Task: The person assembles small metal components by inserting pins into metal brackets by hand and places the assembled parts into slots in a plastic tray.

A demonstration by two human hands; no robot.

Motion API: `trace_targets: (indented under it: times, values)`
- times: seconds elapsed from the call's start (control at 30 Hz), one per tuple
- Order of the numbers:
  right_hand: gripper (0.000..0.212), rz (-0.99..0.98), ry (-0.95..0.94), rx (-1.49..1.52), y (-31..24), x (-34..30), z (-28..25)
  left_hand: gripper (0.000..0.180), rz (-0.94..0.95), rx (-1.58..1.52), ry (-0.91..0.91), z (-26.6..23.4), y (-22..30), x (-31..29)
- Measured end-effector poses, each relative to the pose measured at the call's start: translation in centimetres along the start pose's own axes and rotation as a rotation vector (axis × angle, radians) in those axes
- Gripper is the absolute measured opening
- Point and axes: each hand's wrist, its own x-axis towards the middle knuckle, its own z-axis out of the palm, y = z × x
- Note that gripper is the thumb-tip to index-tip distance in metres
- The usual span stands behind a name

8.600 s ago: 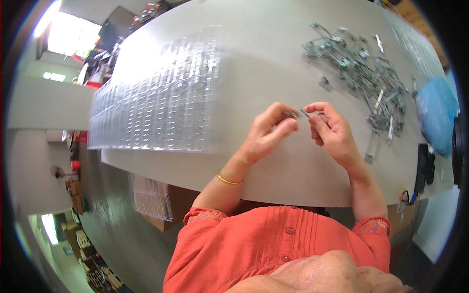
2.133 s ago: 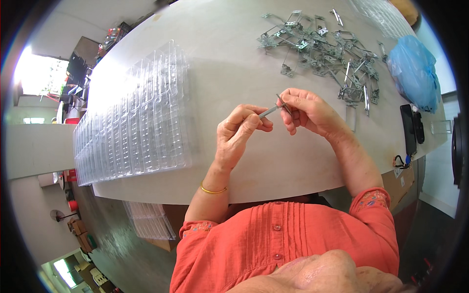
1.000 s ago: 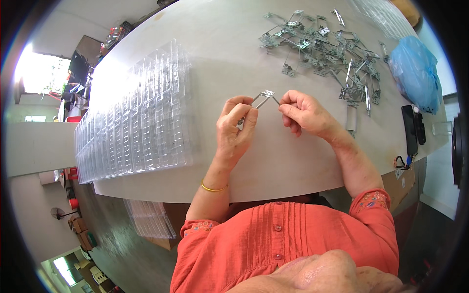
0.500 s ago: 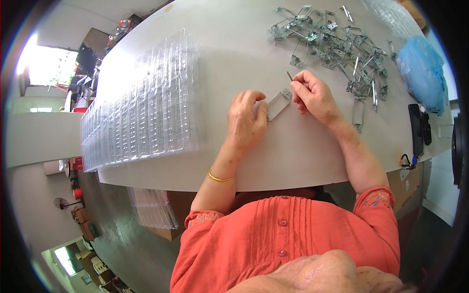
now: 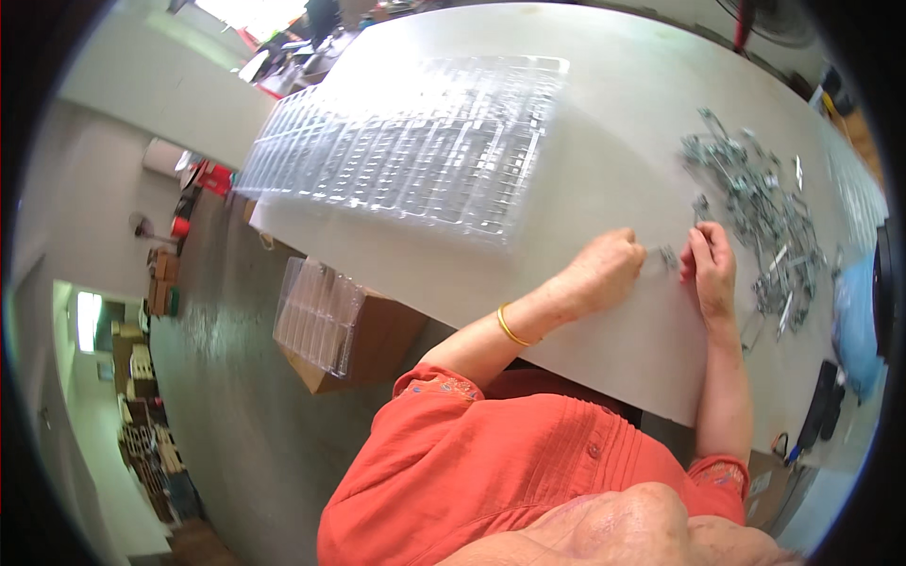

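Note:
My left hand (image 5: 609, 274), a gold bangle on its wrist, is closed over the near end of a small metal wire bracket (image 5: 668, 257). The bracket's far end shows between my two hands; the rest is hidden by my fingers. My right hand (image 5: 713, 269) is just right of it, thumb and fingers pinched together. A small grey metal piece (image 5: 700, 208) stands out above those fingertips, blurred, and it seems to be in the pinch. Beyond my right hand lies a tangled pile of metal wire brackets (image 5: 774, 222).
Stacked clear plastic trays (image 5: 406, 141) cover the left of the white table (image 5: 604, 123). A blue plastic bag (image 5: 856, 325) and a black device (image 5: 819, 407) lie at the right. A cardboard box (image 5: 392, 330) with more clear trays (image 5: 316, 316) stands below the table's edge.
The view has turned, so the table and trays appear shifted. My left hand has closed more tightly over the bracket. The thin rod earlier in my right hand is no longer plainly visible.

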Motion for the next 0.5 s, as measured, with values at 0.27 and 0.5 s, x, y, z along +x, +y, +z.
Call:
trace_targets:
  times: [0.27,0.5]
  values:
    - [0.014,-0.106,0.062,-0.007,0.7,0.9,-0.8,0.003,0.212,-0.015,0.166,-5.3,2.9,-4.8]
    - [0.016,-0.077,0.096,-0.114,0.7,1.4,0.0,0.012,0.198,-0.132,0.216,-14.1,2.5,-11.8]
